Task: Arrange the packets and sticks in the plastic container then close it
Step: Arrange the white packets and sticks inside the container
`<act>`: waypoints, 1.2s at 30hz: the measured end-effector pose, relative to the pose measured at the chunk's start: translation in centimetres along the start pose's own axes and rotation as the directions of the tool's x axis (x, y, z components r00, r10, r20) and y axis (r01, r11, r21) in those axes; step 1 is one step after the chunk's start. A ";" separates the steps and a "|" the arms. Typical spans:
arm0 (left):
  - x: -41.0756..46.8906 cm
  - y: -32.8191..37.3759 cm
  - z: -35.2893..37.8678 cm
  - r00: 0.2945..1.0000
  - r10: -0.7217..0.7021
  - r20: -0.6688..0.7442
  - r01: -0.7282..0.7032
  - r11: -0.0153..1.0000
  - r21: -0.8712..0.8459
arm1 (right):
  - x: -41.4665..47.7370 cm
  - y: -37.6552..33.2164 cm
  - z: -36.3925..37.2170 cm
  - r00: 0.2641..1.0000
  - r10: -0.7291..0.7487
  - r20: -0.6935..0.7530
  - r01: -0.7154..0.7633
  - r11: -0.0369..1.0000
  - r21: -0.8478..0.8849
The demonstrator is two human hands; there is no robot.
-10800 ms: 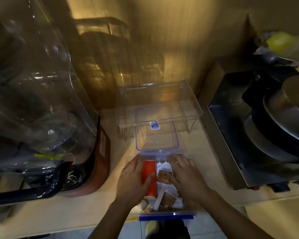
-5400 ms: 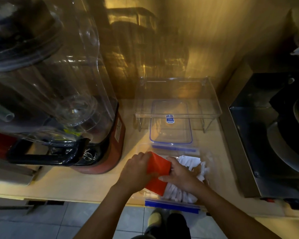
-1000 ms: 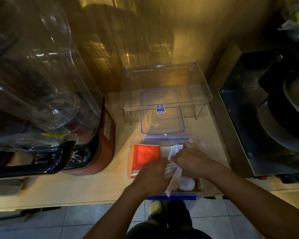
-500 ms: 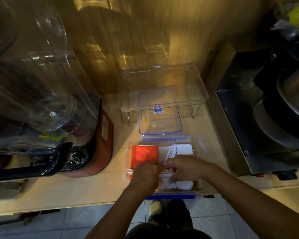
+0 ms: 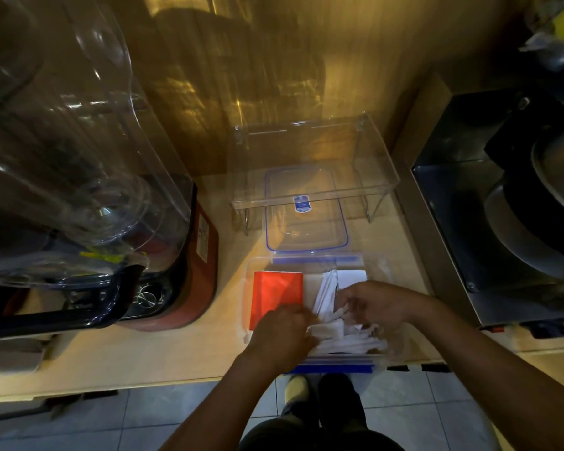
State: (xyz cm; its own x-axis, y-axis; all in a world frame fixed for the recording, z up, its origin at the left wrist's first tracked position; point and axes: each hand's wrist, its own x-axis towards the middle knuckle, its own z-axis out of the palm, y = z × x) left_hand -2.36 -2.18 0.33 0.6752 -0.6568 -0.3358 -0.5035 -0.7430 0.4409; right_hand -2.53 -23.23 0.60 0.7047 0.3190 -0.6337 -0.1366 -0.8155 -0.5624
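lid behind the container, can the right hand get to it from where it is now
Probably yes. The lid lies flat on the counter just beyond the plastic container, its near half clear of the clear shelf above. The right hand is busy among the white packets though.

I see dim warm light, glare on wood-panel wall (image 5: 355,60) behind. Light wood bench (image 5: 183,353) w/ blender (image 5: 95,206) on left, steel appliance (image 5: 502,222) on right. Pale tiled floor (image 5: 144,418) below bench edge.
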 end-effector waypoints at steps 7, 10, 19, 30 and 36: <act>0.1 0.5 0.9 0.985 0.138 0.102 -0.152 0.978 0.144 | 0.6 -0.1 1.5 0.995 0.004 0.100 0.065 0.731 -0.679; -0.1 0.9 1.3 0.981 0.126 0.147 -0.134 0.990 0.047 | 0.9 0.1 1.9 0.994 -0.058 0.096 0.108 0.735 -0.669; 0.0 0.5 2.0 0.984 0.077 0.159 -0.080 0.997 0.017 | 1.6 0.8 2.9 0.990 -0.134 0.036 0.134 0.856 -0.500; -0.7 0.8 2.7 0.991 0.127 -0.048 -0.124 0.991 0.053 | 2.5 -0.5 4.4 0.973 -0.229 -0.004 0.189 0.813 -0.550; -0.8 0.7 3.0 0.966 0.240 -0.097 -0.194 0.919 0.344 | 2.4 -1.1 3.7 0.966 -0.260 0.001 0.188 0.699 -0.690</act>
State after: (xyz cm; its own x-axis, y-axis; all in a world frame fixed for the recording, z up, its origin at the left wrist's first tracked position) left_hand -4.85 -2.49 -1.57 0.5837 -0.8002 -0.1378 -0.7787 -0.5998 0.1842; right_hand -3.24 -19.80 -2.29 0.7155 0.5201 -0.4664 0.5174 -0.8431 -0.1463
